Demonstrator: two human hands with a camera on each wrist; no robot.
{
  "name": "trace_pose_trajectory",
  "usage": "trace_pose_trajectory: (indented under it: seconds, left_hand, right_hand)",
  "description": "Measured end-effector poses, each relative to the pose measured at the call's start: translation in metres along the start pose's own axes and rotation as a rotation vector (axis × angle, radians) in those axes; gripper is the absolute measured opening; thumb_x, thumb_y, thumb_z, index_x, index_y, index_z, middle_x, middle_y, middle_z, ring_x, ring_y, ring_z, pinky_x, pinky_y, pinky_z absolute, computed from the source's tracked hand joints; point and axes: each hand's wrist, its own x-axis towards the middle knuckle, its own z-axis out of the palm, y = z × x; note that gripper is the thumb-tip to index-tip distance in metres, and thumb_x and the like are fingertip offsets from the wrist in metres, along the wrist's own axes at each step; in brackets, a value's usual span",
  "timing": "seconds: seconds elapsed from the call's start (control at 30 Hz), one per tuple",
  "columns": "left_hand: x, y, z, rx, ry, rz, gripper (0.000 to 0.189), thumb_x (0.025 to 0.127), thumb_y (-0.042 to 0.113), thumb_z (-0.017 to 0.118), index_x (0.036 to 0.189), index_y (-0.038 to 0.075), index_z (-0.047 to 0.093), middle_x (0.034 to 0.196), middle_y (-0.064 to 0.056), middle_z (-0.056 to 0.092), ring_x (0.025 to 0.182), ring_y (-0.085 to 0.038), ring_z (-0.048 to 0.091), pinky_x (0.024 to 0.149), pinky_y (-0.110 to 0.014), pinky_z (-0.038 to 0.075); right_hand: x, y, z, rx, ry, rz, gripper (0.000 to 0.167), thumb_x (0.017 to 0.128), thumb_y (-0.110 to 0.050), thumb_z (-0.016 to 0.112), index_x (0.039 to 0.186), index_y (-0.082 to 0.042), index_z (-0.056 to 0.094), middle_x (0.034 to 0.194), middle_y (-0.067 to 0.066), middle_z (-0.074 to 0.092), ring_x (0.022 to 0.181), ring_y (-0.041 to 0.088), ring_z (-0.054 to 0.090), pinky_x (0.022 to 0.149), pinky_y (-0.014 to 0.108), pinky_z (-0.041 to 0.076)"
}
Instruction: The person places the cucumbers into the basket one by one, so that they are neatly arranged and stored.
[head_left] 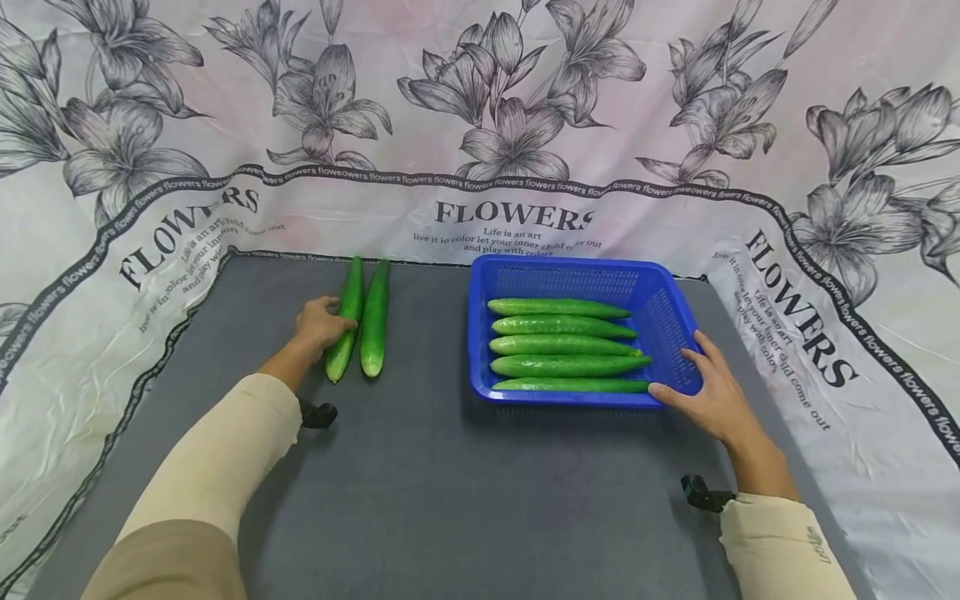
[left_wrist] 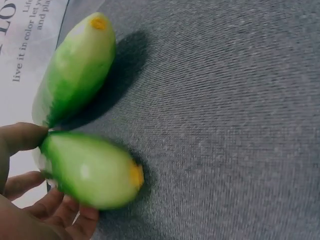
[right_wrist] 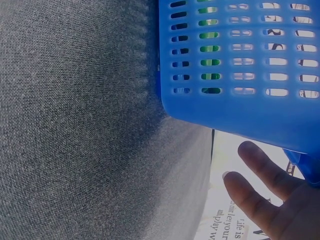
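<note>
In the head view, my left hand (head_left: 321, 323) grips a green cucumber (head_left: 341, 354) lying on the left of the table. The left wrist view shows the thumb on one side of this cucumber (left_wrist: 92, 170) and fingers curled on the other. A second cucumber (head_left: 374, 325) lies close beside it on the right, its pale end towards me. My right hand (head_left: 716, 396) holds the near right corner of a blue plastic basket (head_left: 581, 400), thumb at the front rim. Two of its fingers (right_wrist: 255, 200) extend outside the basket wall. Several cucumbers (head_left: 566, 344) lie side by side in the basket.
A grey cloth (head_left: 480, 500) covers the table. White flower-printed fabric (head_left: 360, 212) hangs along the back and both sides, behind the basket and the two loose cucumbers. A dark wrist mount (head_left: 318, 414) sticks out from the left sleeve, another (head_left: 705, 494) from the right.
</note>
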Motion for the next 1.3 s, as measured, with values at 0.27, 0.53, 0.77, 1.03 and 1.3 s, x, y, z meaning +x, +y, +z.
trace_pose_trajectory:
  seconds: [0.27, 0.53, 0.77, 1.03, 1.3]
  left_hand:
    - [-0.001, -0.010, -0.010, 0.110, -0.025, -0.015, 0.068, 0.089, 0.017, 0.067, 0.144, -0.007, 0.035, 0.134, -0.031, 0.041, 0.119, -0.045, 0.042, 0.090, -0.051, 0.046]
    - [-0.010, -0.014, -0.022, 0.093, -0.120, -0.065, 0.069, 0.091, 0.015, 0.064, 0.145, -0.011, 0.029, 0.133, -0.033, 0.039, 0.114, -0.044, 0.049, 0.085, -0.050, 0.050]
    - [-0.021, -0.013, -0.038, 0.007, -0.140, -0.038, 0.068, 0.090, 0.013, 0.065, 0.145, -0.008, 0.031, 0.133, -0.032, 0.040, 0.108, -0.041, 0.052, 0.077, -0.046, 0.054]
    - [-0.036, 0.017, -0.053, -0.021, -0.158, 0.077, 0.067, 0.091, 0.013, 0.066, 0.147, -0.005, 0.031, 0.139, -0.029, 0.039, 0.110, -0.042, 0.053, 0.082, -0.049, 0.052]
    - [-0.052, 0.062, -0.052, 0.033, -0.207, 0.241, 0.065, 0.089, 0.010, 0.070, 0.145, -0.001, 0.038, 0.130, -0.025, 0.048, 0.106, -0.038, 0.056, 0.083, -0.045, 0.052]
  right_hand:
    - [-0.001, -0.001, 0.002, -0.005, 0.007, -0.012, 0.088, 0.084, -0.045, 0.071, 0.141, 0.012, 0.035, 0.159, 0.015, 0.005, 0.137, 0.049, 0.015, 0.095, 0.073, 0.023]
    - [0.000, -0.002, 0.002, -0.008, 0.001, -0.004, 0.089, 0.084, -0.045, 0.071, 0.141, 0.013, 0.034, 0.159, 0.016, 0.004, 0.137, 0.050, 0.015, 0.095, 0.073, 0.023]
    - [-0.001, -0.004, 0.002, -0.009, -0.001, -0.003, 0.090, 0.084, -0.045, 0.071, 0.141, 0.013, 0.033, 0.159, 0.016, 0.004, 0.137, 0.050, 0.014, 0.095, 0.073, 0.023]
    - [-0.001, -0.004, -0.001, -0.004, -0.008, -0.003, 0.089, 0.085, -0.045, 0.070, 0.142, 0.013, 0.032, 0.160, 0.015, 0.002, 0.136, 0.051, 0.014, 0.093, 0.074, 0.023]
    - [0.001, -0.005, 0.000, -0.004, -0.030, 0.010, 0.091, 0.085, -0.047, 0.068, 0.142, 0.013, 0.031, 0.159, 0.016, 0.000, 0.136, 0.052, 0.013, 0.094, 0.075, 0.021]
